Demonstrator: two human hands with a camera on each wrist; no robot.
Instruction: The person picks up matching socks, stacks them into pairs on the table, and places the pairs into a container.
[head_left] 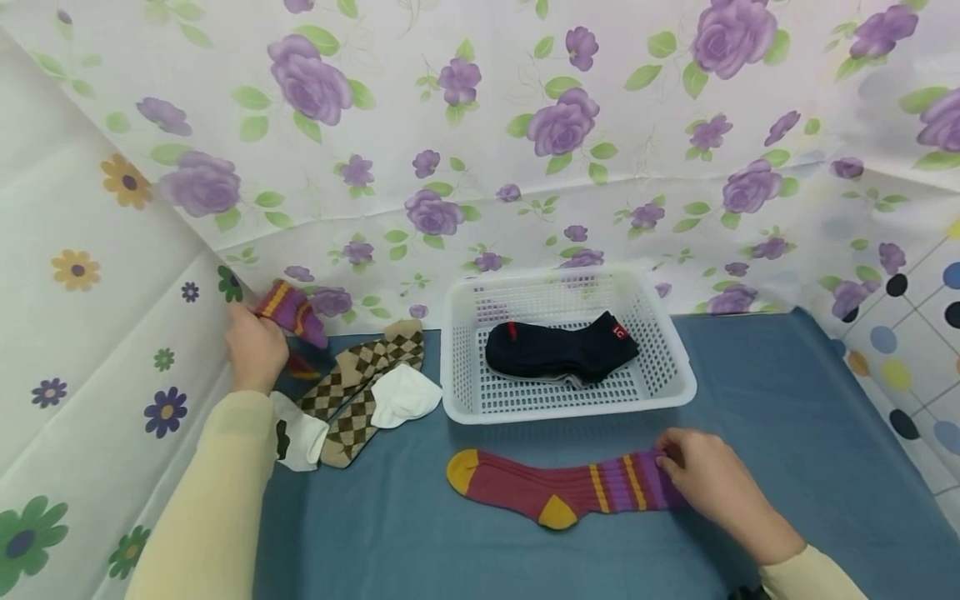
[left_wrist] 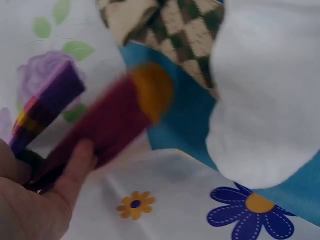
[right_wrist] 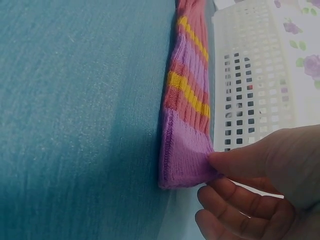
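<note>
A long maroon sock (head_left: 525,483) with mustard toe and heel and a purple striped cuff lies flat in front of the basket. My right hand (head_left: 708,479) pinches the edge of its purple cuff (right_wrist: 187,150) between thumb and fingers. At the far left, my left hand (head_left: 257,346) grips a matching maroon and purple sock (head_left: 291,310), lifted by its middle. In the left wrist view its mustard-tipped end (left_wrist: 150,92) is blurred and sticks out past the fingers. Beside that hand lie brown checkered socks (head_left: 367,367) and white socks (head_left: 405,396).
A white plastic basket (head_left: 570,412) stands at the back middle with folded dark navy socks (head_left: 558,350) inside. Flowered sheeting (head_left: 480,167) rises behind the blue tabletop (head_left: 420,550) and along its left side. Dotted sheeting (head_left: 922,358) borders the right.
</note>
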